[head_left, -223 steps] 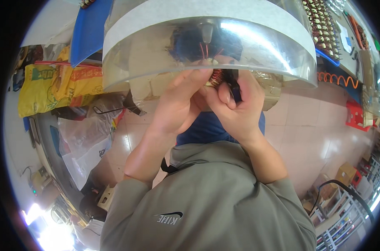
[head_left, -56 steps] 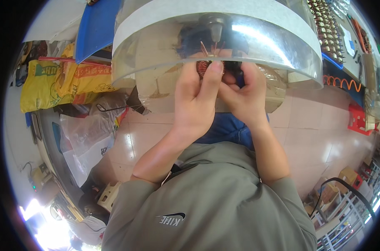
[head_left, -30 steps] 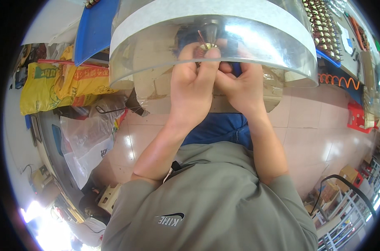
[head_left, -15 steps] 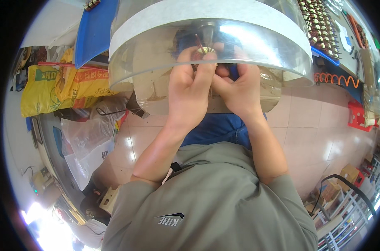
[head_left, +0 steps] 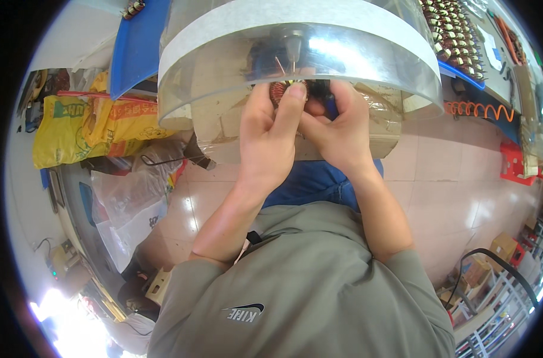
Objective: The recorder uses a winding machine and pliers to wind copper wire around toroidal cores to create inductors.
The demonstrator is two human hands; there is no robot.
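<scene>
My left hand (head_left: 268, 134) pinches a ring-shaped coil (head_left: 279, 90) wound with reddish copper wire, the thumb lying on its pale face. A thin wire end stands up from it toward a grey metal spindle (head_left: 293, 46). My right hand (head_left: 342, 128) is closed close against the left. Its fingers hold a dark and blue thing (head_left: 331, 106), mostly hidden, whose kind I cannot make out. Both hands are at the lower edge of a curved clear plastic shield (head_left: 223, 74) with a white band across it.
Cardboard (head_left: 217, 134) lies beneath the hands. At the upper right, a blue tray (head_left: 462, 76) carries several rows of similar coils (head_left: 453, 36). Another blue tray (head_left: 137, 48) stands upper left, above yellow sacks (head_left: 59, 134). An orange coiled hose (head_left: 480, 111) hangs at the right.
The coil and my fingers have come slightly toward me, away from the spindle. More of the red winding shows now below the shield's edge.
</scene>
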